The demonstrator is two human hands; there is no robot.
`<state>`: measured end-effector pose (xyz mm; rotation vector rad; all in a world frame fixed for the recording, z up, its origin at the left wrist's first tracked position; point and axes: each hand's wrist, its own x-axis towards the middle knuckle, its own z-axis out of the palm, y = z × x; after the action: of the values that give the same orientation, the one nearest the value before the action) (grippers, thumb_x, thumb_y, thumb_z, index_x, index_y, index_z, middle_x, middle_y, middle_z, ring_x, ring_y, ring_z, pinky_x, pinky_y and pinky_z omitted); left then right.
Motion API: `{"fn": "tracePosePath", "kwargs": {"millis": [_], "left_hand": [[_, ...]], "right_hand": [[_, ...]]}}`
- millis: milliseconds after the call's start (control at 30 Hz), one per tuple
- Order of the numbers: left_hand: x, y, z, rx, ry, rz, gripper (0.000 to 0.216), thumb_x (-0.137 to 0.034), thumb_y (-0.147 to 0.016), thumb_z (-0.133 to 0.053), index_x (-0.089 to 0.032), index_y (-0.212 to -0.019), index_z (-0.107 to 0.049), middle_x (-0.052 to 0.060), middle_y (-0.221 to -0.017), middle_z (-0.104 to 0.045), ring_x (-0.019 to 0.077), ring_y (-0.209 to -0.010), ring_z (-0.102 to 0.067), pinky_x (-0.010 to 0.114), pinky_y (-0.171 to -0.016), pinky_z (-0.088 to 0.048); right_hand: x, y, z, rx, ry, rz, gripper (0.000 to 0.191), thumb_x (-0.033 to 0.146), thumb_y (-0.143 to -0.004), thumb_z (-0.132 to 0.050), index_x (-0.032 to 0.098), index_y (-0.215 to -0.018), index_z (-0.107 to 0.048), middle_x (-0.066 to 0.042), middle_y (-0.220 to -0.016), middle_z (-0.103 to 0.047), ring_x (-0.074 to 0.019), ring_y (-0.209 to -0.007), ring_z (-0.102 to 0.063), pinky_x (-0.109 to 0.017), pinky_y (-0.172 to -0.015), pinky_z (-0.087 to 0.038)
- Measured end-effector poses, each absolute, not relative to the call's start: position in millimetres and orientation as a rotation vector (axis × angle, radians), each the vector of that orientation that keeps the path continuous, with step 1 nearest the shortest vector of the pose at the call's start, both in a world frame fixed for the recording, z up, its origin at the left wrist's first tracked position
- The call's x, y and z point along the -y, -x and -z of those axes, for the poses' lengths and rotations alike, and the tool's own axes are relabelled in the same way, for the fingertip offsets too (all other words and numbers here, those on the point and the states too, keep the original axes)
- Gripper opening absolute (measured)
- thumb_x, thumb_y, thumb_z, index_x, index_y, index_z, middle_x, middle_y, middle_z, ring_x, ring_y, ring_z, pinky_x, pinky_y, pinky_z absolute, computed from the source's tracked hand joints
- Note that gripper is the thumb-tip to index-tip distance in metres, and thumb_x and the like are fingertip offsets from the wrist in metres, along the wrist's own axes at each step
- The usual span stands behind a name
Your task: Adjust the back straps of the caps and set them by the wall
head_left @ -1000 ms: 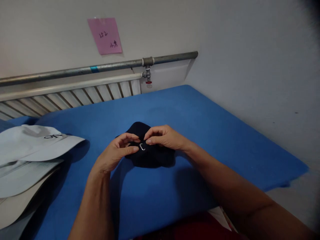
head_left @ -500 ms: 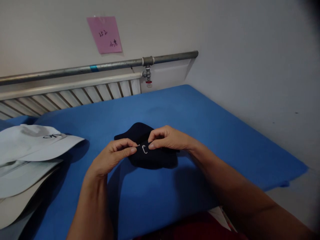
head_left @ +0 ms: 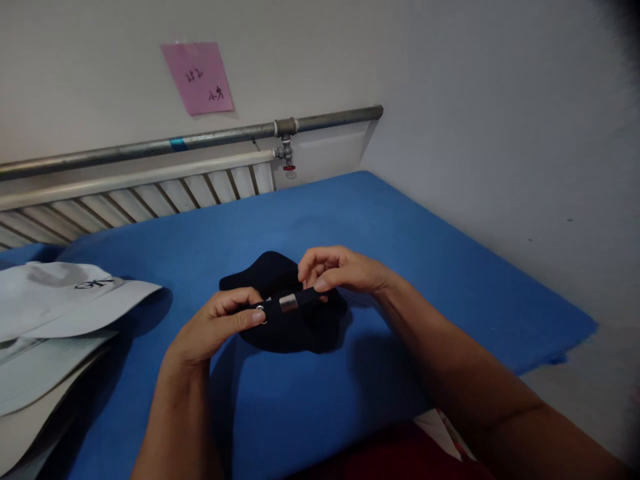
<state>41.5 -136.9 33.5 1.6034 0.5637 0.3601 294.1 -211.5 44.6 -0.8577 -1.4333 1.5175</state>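
A dark navy cap (head_left: 295,337) lies on the blue-covered table, its back strap facing me. On the strap sits a silver metal buckle (head_left: 289,303), with a metal eyelet (head_left: 261,313) to its left. My left hand (head_left: 217,323) pinches the strap at the eyelet between thumb and forefinger. My right hand (head_left: 345,270) grips the strap to the right of the buckle, thumb on top and fingers curled behind. Part of the cap behind the strap is hidden by my fingers.
At the left, white and pale caps (head_left: 95,297) are stacked on the blue table cover (head_left: 400,240). Behind the table run a radiator (head_left: 165,197) and a metal pipe (head_left: 220,137) with a valve. A pink note (head_left: 197,80) hangs on the wall.
The silver hook-shaped piece on the strap is out of sight; a flat buckle and an eyelet now show. My hands have spread slightly apart along the strap. The view has shifted slightly.
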Motion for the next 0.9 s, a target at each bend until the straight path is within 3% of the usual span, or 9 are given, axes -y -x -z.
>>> {"fn": "tracePosePath", "kwargs": {"millis": [233, 500, 667, 833, 900], "left_hand": [[134, -38, -31, -0.448, -1.475, -0.493, 0.022, -0.035, -0.071, -0.072, -0.017, -0.062, -0.064, 0.000, -0.060, -0.050, 0.0111, -0.058, -0.043, 0.024, -0.055, -0.032], [134, -39, -31, -0.535, -1.490, -0.417, 0.018, -0.035, -0.073, -0.073, -0.018, -0.070, -0.069, 0.000, -0.063, -0.054, 0.0096, -0.059, -0.045, 0.022, -0.056, -0.035], [136, -33, -30, -0.499, -1.337, -0.659, 0.019, -0.040, -0.067, -0.077, -0.022, -0.069, -0.070, 0.000, -0.070, -0.063, 0.0118, -0.063, -0.054, 0.022, -0.058, -0.042], [135, -24, -25, -0.390, -1.110, -0.956, 0.023, -0.042, -0.062, -0.079, -0.025, -0.066, -0.066, -0.004, -0.062, -0.062, 0.0114, -0.060, -0.055, 0.025, -0.067, -0.050], [133, -22, -21, -0.337, -0.989, -1.076, 0.024, -0.044, -0.063, -0.079, -0.025, -0.068, -0.065, -0.005, -0.064, -0.062, 0.0110, -0.061, -0.056, 0.027, -0.071, -0.052]], "right_hand": [[215, -293, -49, 1.574, 1.005, -1.360, 0.012, 0.016, -0.072, -0.065, 0.016, -0.084, -0.064, 0.004, -0.068, -0.059, -0.0078, -0.060, -0.053, -0.021, -0.057, -0.042], [210, -296, -36, 1.230, 0.795, -1.245, 0.006, 0.019, -0.071, -0.065, 0.017, -0.076, -0.061, 0.004, -0.063, -0.059, -0.0069, -0.051, -0.051, -0.019, -0.050, -0.040], [201, -302, -28, 1.280, 0.833, -1.114, 0.014, 0.015, -0.072, -0.056, 0.017, -0.081, -0.067, 0.000, -0.072, -0.066, -0.0130, -0.075, -0.062, -0.030, -0.078, -0.047], [192, -307, -12, 1.524, 1.135, -0.990, 0.046, 0.000, -0.067, -0.042, 0.019, -0.100, -0.068, -0.004, -0.107, -0.067, -0.0152, -0.104, -0.059, -0.036, -0.098, -0.037], [190, -307, -6, 1.663, 1.134, -0.990, 0.050, -0.001, -0.067, -0.044, 0.020, -0.106, -0.066, -0.005, -0.118, -0.062, -0.0163, -0.112, -0.055, -0.038, -0.102, -0.033]]}}
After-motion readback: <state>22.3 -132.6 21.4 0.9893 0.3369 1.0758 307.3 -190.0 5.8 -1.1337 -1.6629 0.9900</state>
